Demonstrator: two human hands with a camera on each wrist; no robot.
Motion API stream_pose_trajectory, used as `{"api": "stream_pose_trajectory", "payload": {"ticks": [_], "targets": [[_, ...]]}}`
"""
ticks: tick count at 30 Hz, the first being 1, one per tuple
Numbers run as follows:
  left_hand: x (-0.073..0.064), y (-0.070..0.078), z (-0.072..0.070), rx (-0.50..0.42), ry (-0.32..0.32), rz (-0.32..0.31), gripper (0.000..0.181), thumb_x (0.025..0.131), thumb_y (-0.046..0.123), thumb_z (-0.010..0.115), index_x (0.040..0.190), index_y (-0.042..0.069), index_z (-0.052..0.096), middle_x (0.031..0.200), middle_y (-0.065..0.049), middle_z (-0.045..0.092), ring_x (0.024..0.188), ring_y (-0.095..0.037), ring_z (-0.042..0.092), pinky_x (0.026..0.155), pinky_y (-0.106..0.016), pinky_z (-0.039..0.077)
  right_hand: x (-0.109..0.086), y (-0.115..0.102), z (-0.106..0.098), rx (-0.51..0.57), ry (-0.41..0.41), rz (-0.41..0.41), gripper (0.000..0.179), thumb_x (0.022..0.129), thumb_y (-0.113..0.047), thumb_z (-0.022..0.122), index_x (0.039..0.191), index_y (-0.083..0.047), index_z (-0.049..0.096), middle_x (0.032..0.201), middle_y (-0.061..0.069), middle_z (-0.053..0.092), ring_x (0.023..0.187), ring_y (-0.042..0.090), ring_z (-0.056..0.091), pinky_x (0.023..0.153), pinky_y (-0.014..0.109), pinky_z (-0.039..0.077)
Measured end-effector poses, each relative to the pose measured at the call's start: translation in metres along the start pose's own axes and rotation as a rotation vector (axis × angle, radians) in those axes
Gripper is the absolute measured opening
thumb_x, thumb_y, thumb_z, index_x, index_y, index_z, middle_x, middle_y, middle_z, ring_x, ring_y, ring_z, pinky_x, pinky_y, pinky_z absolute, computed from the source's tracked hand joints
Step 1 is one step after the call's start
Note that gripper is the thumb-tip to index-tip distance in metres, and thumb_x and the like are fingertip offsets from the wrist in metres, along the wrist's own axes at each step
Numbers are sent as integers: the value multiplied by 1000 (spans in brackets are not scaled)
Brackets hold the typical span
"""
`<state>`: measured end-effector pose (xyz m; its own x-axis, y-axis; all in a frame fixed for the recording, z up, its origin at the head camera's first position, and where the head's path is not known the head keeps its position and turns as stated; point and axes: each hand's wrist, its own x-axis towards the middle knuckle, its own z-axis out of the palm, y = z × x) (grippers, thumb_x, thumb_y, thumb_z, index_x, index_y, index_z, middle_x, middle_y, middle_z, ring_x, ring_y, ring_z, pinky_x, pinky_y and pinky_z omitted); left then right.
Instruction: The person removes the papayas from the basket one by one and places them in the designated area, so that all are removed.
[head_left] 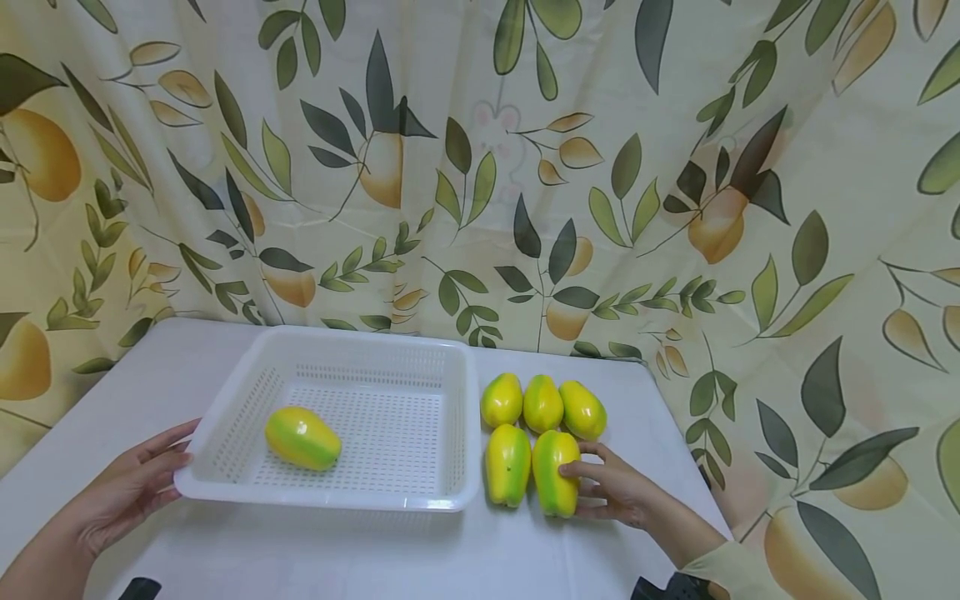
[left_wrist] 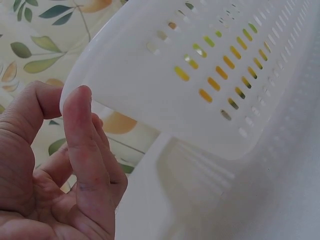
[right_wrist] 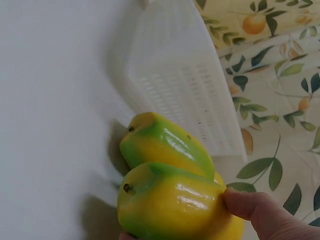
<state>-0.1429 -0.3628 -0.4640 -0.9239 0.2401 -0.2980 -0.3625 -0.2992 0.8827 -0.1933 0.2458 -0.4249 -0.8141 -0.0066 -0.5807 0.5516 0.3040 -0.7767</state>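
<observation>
A white perforated plastic basket (head_left: 345, 492) stands on the table with one yellow-green papaya (head_left: 303, 438) lying in its left part. My left hand (head_left: 138, 479) pinches the basket's rim at the left side; the left wrist view shows its fingers (left_wrist: 79, 115) at the rim's edge. To the right of the basket, my right hand (head_left: 611, 487) grips the front right papaya (head_left: 556, 475), its thumb (right_wrist: 250, 202) against the yellow side. Another papaya (head_left: 507, 465) lies right beside the gripped one.
Behind these two lie three more papayas in a row: a left one (head_left: 502, 400), a middle one (head_left: 542, 403) and a right one (head_left: 582, 409). A white cloth covers the table (head_left: 360, 554). A leaf-and-fruit patterned curtain (head_left: 465, 192) hangs behind it.
</observation>
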Motion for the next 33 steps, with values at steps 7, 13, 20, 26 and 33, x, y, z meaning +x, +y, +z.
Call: {"api": "stream_pose_trajectory", "payload": {"ticks": [7,13,20,26,33], "targets": [[0,0,0,12,17,2,46,102,6,48,108,47,70,105,13,69,93,-16,71,74,-27,60,5,6,2,22,28,9,76,86,-24,73,144,-5,27,137,33,39,119,47,51,81,50,60],[0,0,0,6,7,7,47,102,6,47,109,46,70,106,13,69,93,-16,71,73,-26,60,9,6,4,21,47,3,81,85,-22,74,146,-3,24,133,33,41,111,43,56,79,50,60],[0,0,-1,3,7,5,46,102,6,46,109,46,70,106,13,69,93,-17,71,71,-26,60,11,8,4,0,44,-13,79,86,-24,74,145,-1,26,128,32,47,105,39,61,77,49,61],[-1,0,-1,-4,15,-5,46,102,6,47,108,46,70,106,13,69,93,-17,71,73,-27,61,12,6,-1,-59,41,-2,82,85,-31,75,145,-1,29,131,33,49,109,40,61,79,48,60],[0,0,0,3,-9,5,46,102,6,47,110,46,69,107,12,69,94,-16,71,73,-25,60,5,-20,-21,-285,42,-65,78,88,-34,72,144,3,31,133,33,46,115,43,55,83,48,60]]}}
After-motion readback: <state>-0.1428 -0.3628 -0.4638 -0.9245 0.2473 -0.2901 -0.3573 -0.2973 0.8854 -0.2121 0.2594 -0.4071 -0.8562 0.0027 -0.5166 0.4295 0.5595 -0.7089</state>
